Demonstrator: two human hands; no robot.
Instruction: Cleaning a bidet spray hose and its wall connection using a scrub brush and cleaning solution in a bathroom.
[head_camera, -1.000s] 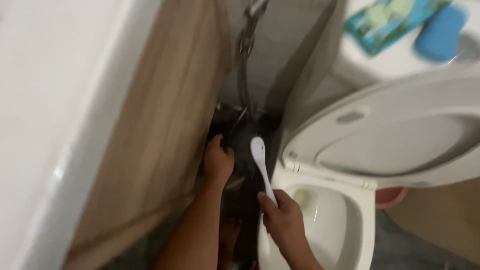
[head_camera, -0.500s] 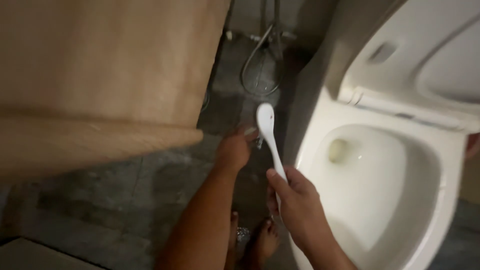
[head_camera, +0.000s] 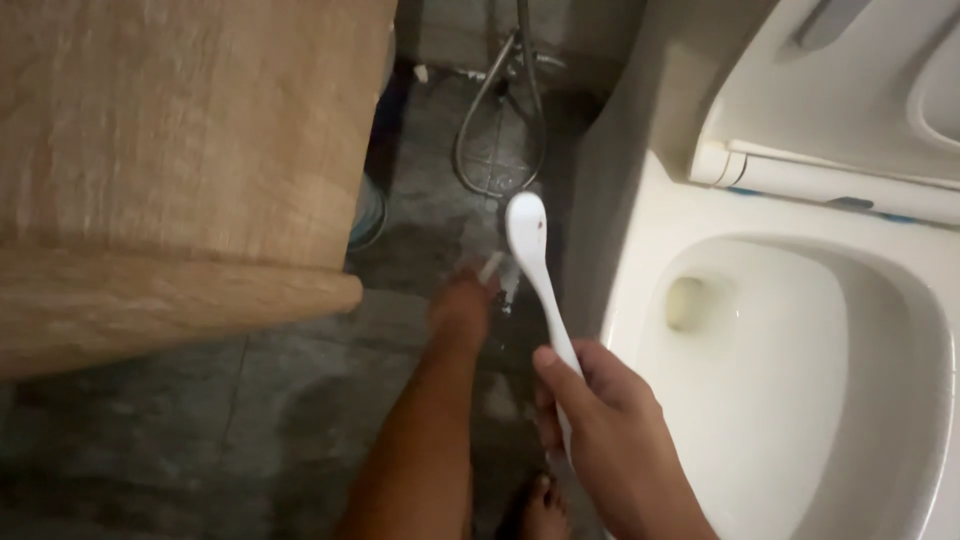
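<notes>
One white brush (head_camera: 537, 268) in right grip (head_camera: 600, 420).

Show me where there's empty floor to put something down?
Bare grey floor lies below the wooden cabinet, beside the left hand. It's crowded between cabinet and toilet: hose, brush, right hand.

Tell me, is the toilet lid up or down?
Up. The lid is tipped back behind the toilet bowl, so the inside of the bowl is in plain sight beside the right hand.
</notes>
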